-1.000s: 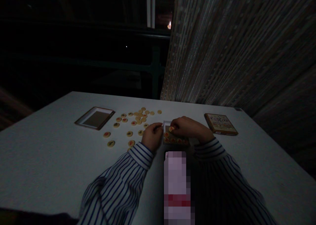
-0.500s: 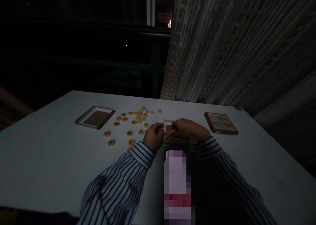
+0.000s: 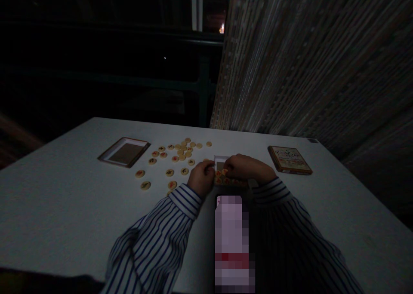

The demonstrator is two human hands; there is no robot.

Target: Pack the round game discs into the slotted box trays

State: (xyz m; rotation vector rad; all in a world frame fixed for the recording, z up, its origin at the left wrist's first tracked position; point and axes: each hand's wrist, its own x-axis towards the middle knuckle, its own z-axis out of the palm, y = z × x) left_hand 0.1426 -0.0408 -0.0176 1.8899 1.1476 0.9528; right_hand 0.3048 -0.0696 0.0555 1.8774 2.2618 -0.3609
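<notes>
A small open box (image 3: pixel 220 161) lies on the white table (image 3: pixel 64 208), with several round wooden game discs set in rows inside it. My right hand (image 3: pixel 248 168) rests over the box, its fingers pinched on one disc (image 3: pixel 224 172) at the box's left part. My left hand (image 3: pixel 200 178) is curled against the box's left edge, fingertips touching the rim. Both arms wear blue-striped sleeves. Several loose discs (image 3: pixel 179 154) with red or black marks are scattered left of the box.
A shallow box lid or tray (image 3: pixel 124 151) lies at the left back of the table. A printed flat box (image 3: pixel 289 159) lies at the right. A woven screen (image 3: pixel 306 62) stands behind right. The room is dark.
My right hand has lowered its disc a little into the box. The left hand stays at the box's edge. The view shifted slightly.
</notes>
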